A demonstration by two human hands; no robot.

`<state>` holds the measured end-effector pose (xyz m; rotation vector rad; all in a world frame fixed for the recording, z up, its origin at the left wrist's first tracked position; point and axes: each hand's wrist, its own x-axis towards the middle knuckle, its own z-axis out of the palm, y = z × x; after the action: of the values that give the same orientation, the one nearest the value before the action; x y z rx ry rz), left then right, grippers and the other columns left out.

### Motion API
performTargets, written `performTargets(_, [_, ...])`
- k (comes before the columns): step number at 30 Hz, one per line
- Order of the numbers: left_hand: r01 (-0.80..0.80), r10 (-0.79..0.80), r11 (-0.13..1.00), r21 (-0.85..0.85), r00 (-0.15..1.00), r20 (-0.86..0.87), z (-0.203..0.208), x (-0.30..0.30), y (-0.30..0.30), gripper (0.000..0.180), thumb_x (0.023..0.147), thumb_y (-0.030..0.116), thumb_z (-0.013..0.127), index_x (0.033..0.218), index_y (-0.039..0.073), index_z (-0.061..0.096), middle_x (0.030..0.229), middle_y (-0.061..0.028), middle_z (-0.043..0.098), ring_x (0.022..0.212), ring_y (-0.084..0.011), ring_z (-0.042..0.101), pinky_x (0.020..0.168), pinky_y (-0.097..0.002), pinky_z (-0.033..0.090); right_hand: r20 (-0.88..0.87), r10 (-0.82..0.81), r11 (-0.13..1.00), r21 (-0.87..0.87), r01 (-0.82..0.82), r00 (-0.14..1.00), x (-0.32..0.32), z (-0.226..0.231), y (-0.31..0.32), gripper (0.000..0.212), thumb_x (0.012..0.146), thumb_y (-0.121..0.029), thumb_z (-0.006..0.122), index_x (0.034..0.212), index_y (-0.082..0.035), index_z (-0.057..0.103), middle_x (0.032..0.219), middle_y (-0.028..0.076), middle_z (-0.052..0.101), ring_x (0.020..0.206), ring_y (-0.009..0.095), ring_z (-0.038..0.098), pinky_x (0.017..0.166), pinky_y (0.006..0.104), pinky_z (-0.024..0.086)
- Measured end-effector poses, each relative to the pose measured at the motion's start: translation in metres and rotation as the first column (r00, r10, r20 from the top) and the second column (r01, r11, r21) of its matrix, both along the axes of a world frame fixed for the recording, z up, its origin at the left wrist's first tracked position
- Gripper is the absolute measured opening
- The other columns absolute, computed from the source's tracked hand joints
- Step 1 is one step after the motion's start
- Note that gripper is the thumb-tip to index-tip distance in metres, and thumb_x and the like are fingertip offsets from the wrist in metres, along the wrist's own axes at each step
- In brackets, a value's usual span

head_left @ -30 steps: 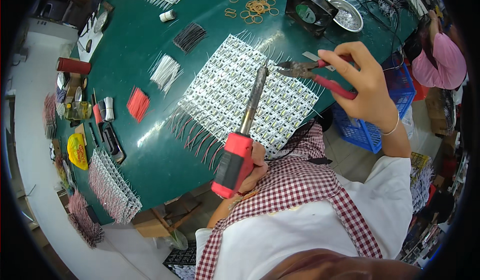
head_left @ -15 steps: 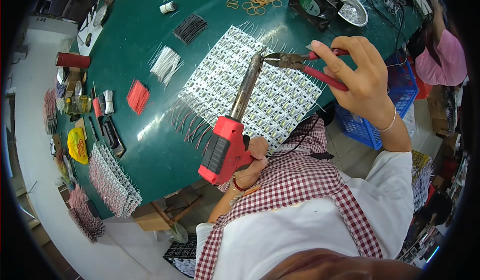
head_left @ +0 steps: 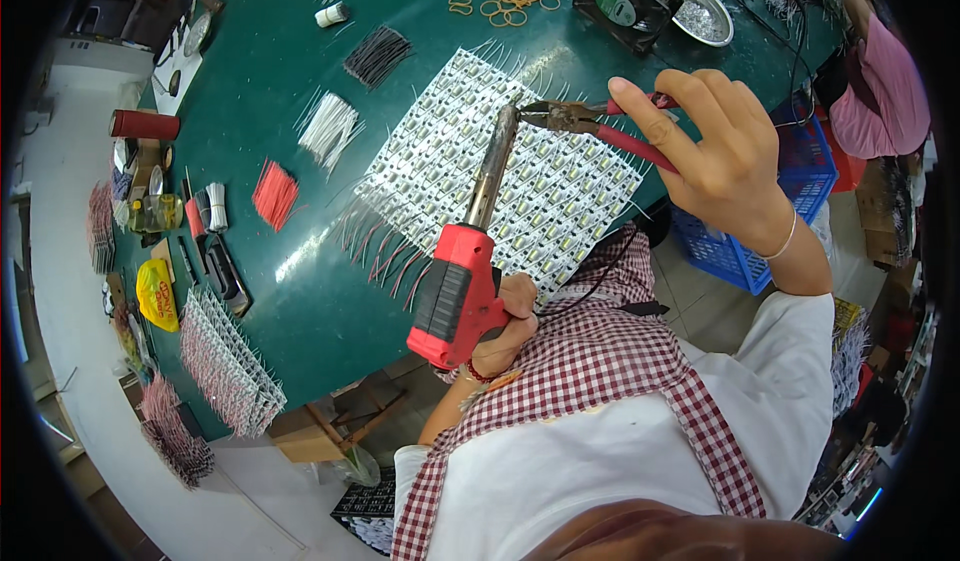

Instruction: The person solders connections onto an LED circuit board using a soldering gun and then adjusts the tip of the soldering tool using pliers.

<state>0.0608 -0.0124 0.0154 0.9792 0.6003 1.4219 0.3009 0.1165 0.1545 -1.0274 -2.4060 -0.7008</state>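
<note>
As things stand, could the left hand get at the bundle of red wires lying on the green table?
Probably not freely: the left hand is full, gripping the red soldering gun. The red wire bundle lies uncovered on the green table, farther to the left.

Soldering iron (head_left: pixel 468 261): red pistol-type body, long dark metal barrel, gripped at the handle and raised above the bench, barrel angled up and away, tip meeting the plier nose. Pliers (head_left: pixel 585 123): red-handled, dark narrow jaws, held level, pointing left. LED module sheet (head_left: pixel 500 176): white grid panel with thin wire leads fringing its edges, lying flat beneath both tools.
</note>
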Motion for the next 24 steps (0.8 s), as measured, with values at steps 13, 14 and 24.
performTargets(13, [0.050,-0.047,0.998,0.043,0.996,-0.076,0.003,-0.009,-0.002,0.022,0.069,-0.006,0.060,0.084,0.009,0.053,0.072,-0.0045,0.049,0.066,-0.0216,0.044,0.065,-0.0402,0.036,-0.243,-0.009,0.937,-0.342,-0.077,0.970,0.000,-0.018,-0.003,0.058,0.062,-0.010,0.074,0.119,-0.013,0.065,0.086,0.004,0.055,0.070,0.021,0.056,0.057,0.0319,0.046])
performTargets(14, [0.050,-0.046,0.998,0.043,0.996,-0.076,0.003,-0.009,-0.002,0.022,0.069,-0.006,0.060,0.084,0.009,0.053,0.072,-0.0045,0.049,0.066,-0.0216,0.044,0.065,-0.0402,0.036,-0.243,-0.009,0.936,-0.343,-0.077,0.970,0.000,-0.018,-0.004,0.058,0.062,-0.010,0.074,0.119,-0.013,0.065,0.086,0.004,0.055,0.070,0.021,0.056,0.057,0.0319,0.046])
performTargets(24, [0.111,-0.107,0.990,0.090,0.993,-0.052,-0.009,-0.016,-0.004,0.035,0.071,-0.017,0.061,0.095,0.008,0.056,0.079,-0.0027,0.049,0.071,-0.0178,0.046,0.064,-0.0327,0.038,-0.336,-0.070,0.834,-0.537,-0.130,0.939,0.001,-0.017,-0.007,0.056,0.064,-0.007,0.072,0.119,-0.012,0.063,0.083,0.006,0.054,0.070,0.024,0.059,0.058,0.0343,0.046])
